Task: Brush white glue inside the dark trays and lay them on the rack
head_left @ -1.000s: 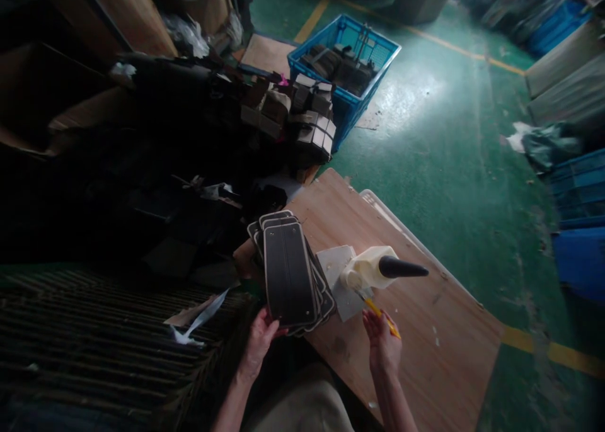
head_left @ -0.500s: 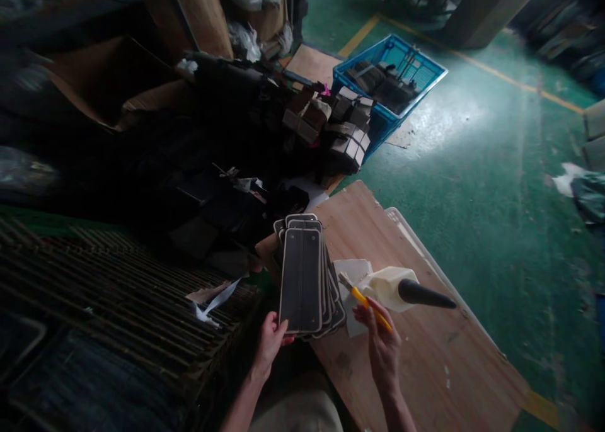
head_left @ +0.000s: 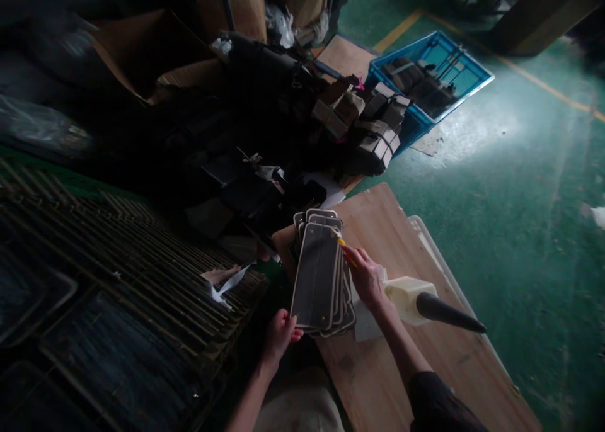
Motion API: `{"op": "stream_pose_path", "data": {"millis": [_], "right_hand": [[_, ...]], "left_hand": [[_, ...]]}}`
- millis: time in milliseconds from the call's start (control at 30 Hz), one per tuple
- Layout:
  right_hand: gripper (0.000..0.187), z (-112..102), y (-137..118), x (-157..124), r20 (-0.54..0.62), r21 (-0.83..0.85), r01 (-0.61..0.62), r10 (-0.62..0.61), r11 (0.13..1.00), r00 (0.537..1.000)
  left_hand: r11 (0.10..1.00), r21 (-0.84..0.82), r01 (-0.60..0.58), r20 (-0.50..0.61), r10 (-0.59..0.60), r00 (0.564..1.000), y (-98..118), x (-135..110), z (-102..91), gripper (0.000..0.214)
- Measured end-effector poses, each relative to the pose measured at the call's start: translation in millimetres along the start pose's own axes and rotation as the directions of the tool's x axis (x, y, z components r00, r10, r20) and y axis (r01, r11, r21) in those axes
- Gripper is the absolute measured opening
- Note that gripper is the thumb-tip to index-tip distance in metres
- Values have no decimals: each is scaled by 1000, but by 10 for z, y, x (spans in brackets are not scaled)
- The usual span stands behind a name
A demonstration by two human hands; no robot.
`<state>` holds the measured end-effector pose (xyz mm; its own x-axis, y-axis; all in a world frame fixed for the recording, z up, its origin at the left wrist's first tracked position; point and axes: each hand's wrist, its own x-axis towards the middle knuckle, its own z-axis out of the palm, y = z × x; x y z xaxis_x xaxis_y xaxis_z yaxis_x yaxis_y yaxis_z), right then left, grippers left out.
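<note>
A stack of dark rectangular panels (head_left: 314,278) with pale rims lies on the wooden board, its pieces slightly fanned. My left hand (head_left: 282,332) pinches the near left corner of the top panel between thumb and fingers. In my right hand (head_left: 365,274) is a brush (head_left: 347,250) with a yellow handle, its bristles at the top panel's far right corner. Beside my right forearm a cream-coloured bottle (head_left: 407,298) with a long dark conical nozzle lies on its side. Under the bottle and wrist shows a white sheet (head_left: 368,322).
The wooden board (head_left: 454,363) spans the front right. To the left stands a slatted rack (head_left: 155,281) with dark panels by it. Bundled pale blocks (head_left: 378,142), a blue crate (head_left: 425,114) with dark pieces inside, and an open cardboard box (head_left: 142,54) lie beyond.
My right hand has moved forward and left, bringing the brush from beside the stack onto the top panel's far corner. My left hand keeps its grip. The whole view has shifted slightly.
</note>
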<state>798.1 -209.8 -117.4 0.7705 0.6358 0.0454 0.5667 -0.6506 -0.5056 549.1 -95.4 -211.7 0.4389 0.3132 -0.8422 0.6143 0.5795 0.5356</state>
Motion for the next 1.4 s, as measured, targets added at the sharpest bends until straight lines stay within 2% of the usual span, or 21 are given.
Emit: {"op": "stream_pose_path", "data": {"millis": [133, 267, 367, 567, 633, 700, 800, 900, 1033, 1167, 1300, 1400], "right_hand": [[29, 51, 4, 56, 36, -59, 14, -12, 998, 999], [28, 47, -45, -109, 103, -66, 17, -11, 998, 995], [28, -9, -168, -438, 192, -57, 19, -8, 998, 981], [30, -135, -578, -1319, 368, 37, 30, -42, 999, 929], [29, -161, -681, -1499, 412, 79, 4, -36, 997, 910], [27, -177, -720, -1548, 439, 138, -42, -24, 990, 898], [24, -168, -630, -1363, 467, 227, -105, -13, 968, 884], [25, -111, -406, -955, 444, 266, -104, -26, 958, 896], [25, -17, -114, -358, 260, 215, -51, -7, 975, 965], [28, 39, -7, 59, 103, 102, 12, -23, 995, 994], [29, 141, -60, 240, 32, 62, 66, -68, 996, 997], [29, 217, -154, 175, 68, 45, 74, -77, 996, 995]], "left_hand": [[999, -41, 11, -19, -11, 1000, -17, 18, 19, 51], [997, -73, 10, -7, -10, 1000, 4, -8, 25, 53], [995, -101, 8, 25, -6, 1000, 41, -45, 27, 52], [992, -124, 19, 25, -16, 1000, 79, -76, 33, 51], [992, -128, 5, 27, -1, 1000, 75, -80, 27, 49], [992, -126, -4, 24, 7, 1000, 70, -84, 21, 47], [993, -115, 2, 28, 2, 1000, 73, -86, 18, 46], [995, -98, 9, 24, -6, 1000, 84, -81, 21, 45], [996, -88, 2, 14, -1, 1000, 89, -74, 18, 44], [998, -62, 8, -16, -9, 1000, 69, -79, -10, 39], [998, -65, 13, -43, -16, 999, 62, -98, -47, 31], [998, -58, 25, -67, -29, 997, 80, -109, -54, 27]]}}
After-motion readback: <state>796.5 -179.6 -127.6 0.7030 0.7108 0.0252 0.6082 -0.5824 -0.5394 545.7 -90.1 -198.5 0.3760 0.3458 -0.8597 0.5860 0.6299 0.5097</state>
